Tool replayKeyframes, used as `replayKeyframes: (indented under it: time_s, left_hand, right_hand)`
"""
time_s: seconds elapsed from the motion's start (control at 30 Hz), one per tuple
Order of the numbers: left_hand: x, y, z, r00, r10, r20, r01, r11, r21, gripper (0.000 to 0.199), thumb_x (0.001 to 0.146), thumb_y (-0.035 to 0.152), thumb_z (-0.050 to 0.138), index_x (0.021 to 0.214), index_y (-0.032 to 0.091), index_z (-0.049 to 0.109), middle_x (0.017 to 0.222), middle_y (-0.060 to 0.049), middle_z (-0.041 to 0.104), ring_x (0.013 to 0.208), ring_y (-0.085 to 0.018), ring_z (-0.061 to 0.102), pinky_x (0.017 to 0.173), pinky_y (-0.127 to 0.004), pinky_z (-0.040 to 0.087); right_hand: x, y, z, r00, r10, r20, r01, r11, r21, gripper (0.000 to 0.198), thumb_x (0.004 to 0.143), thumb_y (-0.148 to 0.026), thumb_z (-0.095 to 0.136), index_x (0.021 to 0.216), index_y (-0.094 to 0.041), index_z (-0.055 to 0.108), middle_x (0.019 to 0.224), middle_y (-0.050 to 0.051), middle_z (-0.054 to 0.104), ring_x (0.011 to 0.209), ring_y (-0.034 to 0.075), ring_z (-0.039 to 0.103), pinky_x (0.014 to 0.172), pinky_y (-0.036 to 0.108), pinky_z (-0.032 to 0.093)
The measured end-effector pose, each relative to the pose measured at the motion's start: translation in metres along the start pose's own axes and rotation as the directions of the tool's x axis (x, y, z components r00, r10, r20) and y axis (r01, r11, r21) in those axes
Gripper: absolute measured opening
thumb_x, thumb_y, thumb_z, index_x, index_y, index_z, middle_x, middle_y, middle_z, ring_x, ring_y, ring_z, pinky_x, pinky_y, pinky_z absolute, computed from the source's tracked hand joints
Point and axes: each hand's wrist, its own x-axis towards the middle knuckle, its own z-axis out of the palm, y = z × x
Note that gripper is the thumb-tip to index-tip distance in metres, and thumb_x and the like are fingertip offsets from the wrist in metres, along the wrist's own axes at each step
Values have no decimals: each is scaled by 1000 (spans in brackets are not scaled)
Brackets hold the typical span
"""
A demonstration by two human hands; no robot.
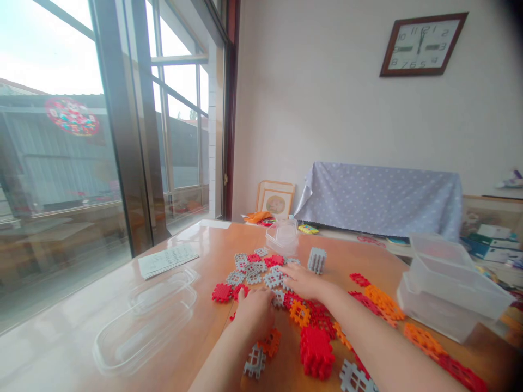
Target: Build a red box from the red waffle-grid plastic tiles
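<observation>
At the frame's lower centre, the left hand (256,306) and right hand (303,280) hover among loose plastic pieces (273,280) on the worktop (351,251); whether either grasps one, I cannot tell. The red stack (317,351) and grey stack (317,260) stand aside, presumably keeping colours separate.

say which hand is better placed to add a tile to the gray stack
Likely the right hand, by loose gray interlocking tiles and nearer the gray stack; the left hand is farther off.
</observation>
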Motion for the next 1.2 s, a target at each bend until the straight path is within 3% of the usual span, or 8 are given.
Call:
replayKeyframes:
  time_s: [0.13,0.3,0.5,0.67,0.8,1.0,1.1,1.2]
  left_hand:
    - [-1,-1,0,1000,11,-1,-11,1000,-6,30,85,18,45,101,27,69,119,-10,70,116,-34,60,108,-64,27]
    - [-2,0,-2,1000,-5,0,5,1000,-30,23,86,21,48,96,24,67,117,-11,70,115,-34,61,109,-64,25]
    - [0,-2,3,999,-1,-43,0,999,-35,17,84,25,51,92,22,65,112,-12,70,108,-33,62,103,-57,33]
    - [2,-6,10,997,-5,-74,3,1000,-20,18,84,29,52,97,23,64,112,-11,69,111,-34,60,104,-62,31]
    - [1,-4,10,995,-22,-95,24,999,24,19,86,30,51,97,22,64,115,-12,69,114,-34,58,104,-61,34]
    - [0,-2,12,994,92,-61,-95,995,-37,42,88,32,49,128,31,60,145,-5,58,139,-38,41,114,-64,24]
    - [-2,-2,11,995,103,-5,-104,993,-62,40,89,37,50,126,31,62,148,-4,55,146,-42,32,115,-70,16]
    - [-3,-1,9,996,85,-6,-86,994,-62,31,88,39,51,113,28,67,136,-7,64,143,-43,35,113,-71,17]
  right_hand:
    - [7,4,9,996,39,75,-38,999,-9,56,96,-43,48,150,-29,49,162,10,38,150,34,32,122,55,22]
    - [-20,14,6,993,25,118,-24,1000,-11,56,96,-42,48,150,-29,49,164,8,34,153,30,26,124,51,19]
    - [-64,30,-8,998,-1,68,-1,1000,27,53,89,-33,55,142,-30,59,156,8,48,145,30,41,120,50,30]
    - [-80,37,-19,999,-26,20,26,1000,-11,34,83,-24,57,111,-26,75,119,5,72,108,24,66,98,37,48]
    - [-74,40,-21,995,63,-76,-69,994,-82,18,84,-24,55,82,-20,73,90,5,73,89,22,65,84,31,47]
    - [-49,21,-9,987,71,-147,-83,993,-80,27,87,-33,58,109,-24,70,105,6,75,96,24,65,87,31,45]
    - [-37,12,0,984,85,-159,-101,990,-96,46,84,-40,63,126,-23,64,118,11,72,105,28,65,90,35,45]
    - [-32,10,2,984,87,-155,-105,988,-116,54,81,-34,64,133,-21,61,125,14,69,111,30,63,93,37,44]
